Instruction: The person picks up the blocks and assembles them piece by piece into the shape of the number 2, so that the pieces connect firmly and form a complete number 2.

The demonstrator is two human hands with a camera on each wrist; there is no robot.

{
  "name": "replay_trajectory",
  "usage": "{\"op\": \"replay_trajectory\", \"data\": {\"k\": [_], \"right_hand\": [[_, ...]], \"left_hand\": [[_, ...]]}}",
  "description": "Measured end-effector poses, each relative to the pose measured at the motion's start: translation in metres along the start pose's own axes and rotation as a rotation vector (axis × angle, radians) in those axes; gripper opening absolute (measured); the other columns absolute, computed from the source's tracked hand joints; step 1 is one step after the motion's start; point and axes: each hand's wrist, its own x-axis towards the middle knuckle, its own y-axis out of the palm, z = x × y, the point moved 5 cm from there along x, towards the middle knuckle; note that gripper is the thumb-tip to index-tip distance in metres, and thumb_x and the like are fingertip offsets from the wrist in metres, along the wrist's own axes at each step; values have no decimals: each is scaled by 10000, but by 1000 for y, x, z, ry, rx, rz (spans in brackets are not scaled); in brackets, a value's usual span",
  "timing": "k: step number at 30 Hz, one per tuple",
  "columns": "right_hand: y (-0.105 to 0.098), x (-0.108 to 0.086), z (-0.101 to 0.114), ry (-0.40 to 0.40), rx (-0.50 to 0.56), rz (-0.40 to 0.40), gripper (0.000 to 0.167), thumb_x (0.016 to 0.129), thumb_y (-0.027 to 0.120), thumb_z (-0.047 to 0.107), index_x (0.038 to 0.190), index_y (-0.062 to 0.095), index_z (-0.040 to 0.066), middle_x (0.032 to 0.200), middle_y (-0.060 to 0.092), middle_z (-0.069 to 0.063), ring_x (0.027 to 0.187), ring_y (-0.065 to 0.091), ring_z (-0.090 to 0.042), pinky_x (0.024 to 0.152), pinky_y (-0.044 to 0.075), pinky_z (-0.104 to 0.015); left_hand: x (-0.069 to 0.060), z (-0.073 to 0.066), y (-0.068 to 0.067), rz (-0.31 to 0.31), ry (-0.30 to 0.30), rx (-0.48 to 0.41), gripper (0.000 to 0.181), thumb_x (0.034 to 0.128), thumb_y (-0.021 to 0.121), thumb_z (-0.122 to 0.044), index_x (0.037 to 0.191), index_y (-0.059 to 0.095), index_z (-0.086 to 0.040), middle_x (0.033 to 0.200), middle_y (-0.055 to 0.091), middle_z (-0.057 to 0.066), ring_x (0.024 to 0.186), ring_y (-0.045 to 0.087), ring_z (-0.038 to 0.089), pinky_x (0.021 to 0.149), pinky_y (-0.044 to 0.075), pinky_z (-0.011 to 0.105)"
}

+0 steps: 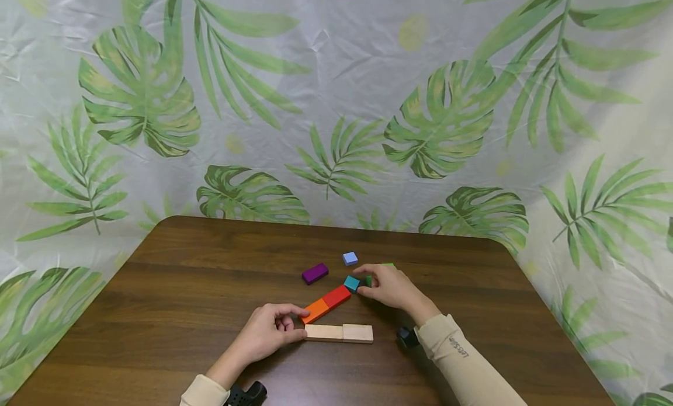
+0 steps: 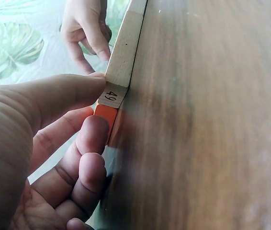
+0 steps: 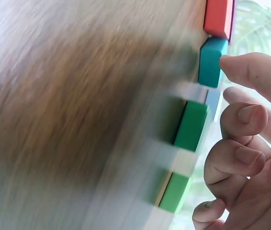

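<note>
My left hand (image 1: pixel 267 333) is at the left ends of two short rows of blocks. Its thumb touches the end of a bare wooden block (image 1: pixel 323 333), marked 49 in the left wrist view, and its index finger touches an orange block (image 1: pixel 315 311). The other fingers are loosely curled. A red block (image 1: pixel 336 297) continues the orange one's line, and a second bare wooden block (image 1: pixel 358 334) abuts the first. My right hand (image 1: pixel 390 287) pinches a teal block (image 1: pixel 351 284) between thumb and index finger, at the red block's far end; its index tip is partly hidden in the right wrist view.
Farther back lie a purple block (image 1: pixel 315 273) and a light blue block (image 1: pixel 350 258). Beside the right hand are a dark green block (image 3: pixel 191 125) and a light green block (image 3: pixel 175 192), mostly covered in the head view. A leaf-patterned cloth (image 1: pixel 347 73) hangs behind the brown table (image 1: pixel 210 260).
</note>
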Motion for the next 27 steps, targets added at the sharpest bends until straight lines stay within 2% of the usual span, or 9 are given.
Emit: {"op": "replay_trajectory", "data": {"k": [7,18,27], "right_hand": [[-8,-6,-12,23,9,-32,382,979,805,254,1344,733,169,623,501,52,554,437,-84,534,350,-243],[-14,-9,-31,162,15,-142,376,934,850,340,1262,763,179,661,551,22,556,471,-128,546,348,-285],[-13,-14,-37,234,16,-183,392,908,868,395,1218,774,176,677,560,-8,568,466,-155,555,350,-303]], "left_hand": [[0,1,0,7,-20,20,295,867,904,-227,1146,827,-171,718,617,-72,600,455,5,571,374,192],[1,3,1,12,-29,37,284,876,890,-229,1150,826,-189,727,617,-77,606,465,10,575,383,201],[1,3,1,13,-31,33,289,875,893,-231,1153,826,-190,736,618,-76,613,471,13,582,389,202]]}}
